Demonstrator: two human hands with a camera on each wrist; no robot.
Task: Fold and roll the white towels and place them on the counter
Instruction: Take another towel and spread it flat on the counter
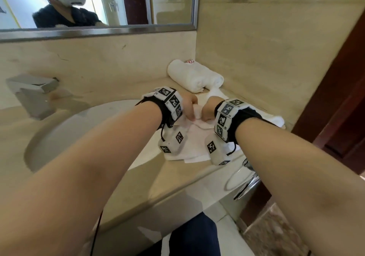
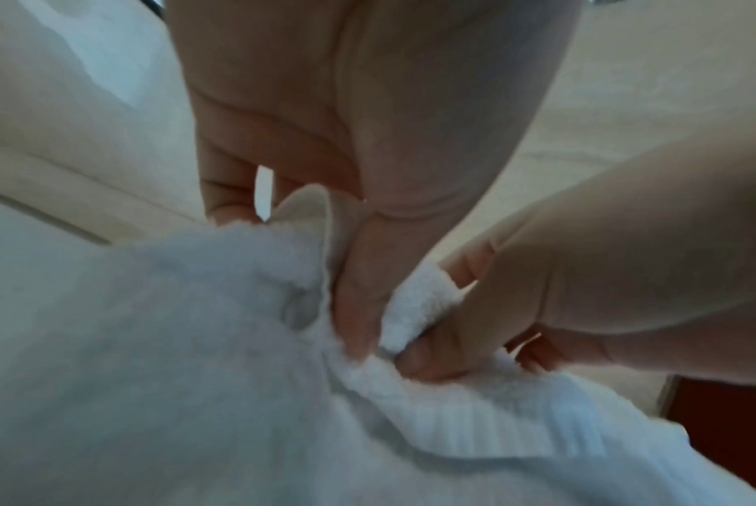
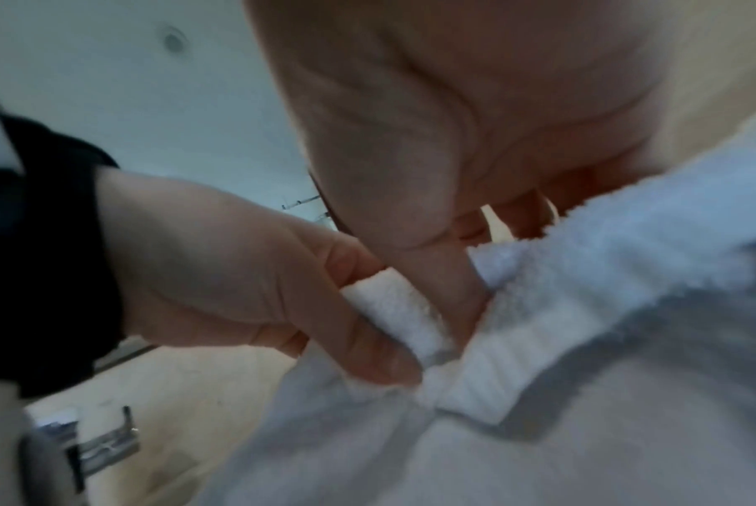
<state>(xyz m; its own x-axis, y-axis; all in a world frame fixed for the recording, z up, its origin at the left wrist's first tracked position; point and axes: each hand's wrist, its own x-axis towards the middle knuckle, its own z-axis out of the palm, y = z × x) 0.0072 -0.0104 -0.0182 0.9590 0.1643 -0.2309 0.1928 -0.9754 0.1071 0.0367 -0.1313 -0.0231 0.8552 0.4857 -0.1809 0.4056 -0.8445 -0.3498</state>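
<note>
White flat towel (image 1: 189,149) lies on beige counter (image 1: 158,178) – left hand (image 1: 188,105) and right hand (image 1: 209,108) both pinch its edge; rolled towel (image 1: 192,77) behind by wall, sink (image 1: 65,129) left, red mark on roll unreadable

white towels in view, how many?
2. One rolled towel lies at the back of the counter by the wall; one flat towel is under the left hand and right hand, both pinching it. More may be hidden.

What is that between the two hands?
A bunched fold of the flat white towel. The left hand and right hand each pinch it, closest in the wrist views. The rolled towel lies behind them.
</note>
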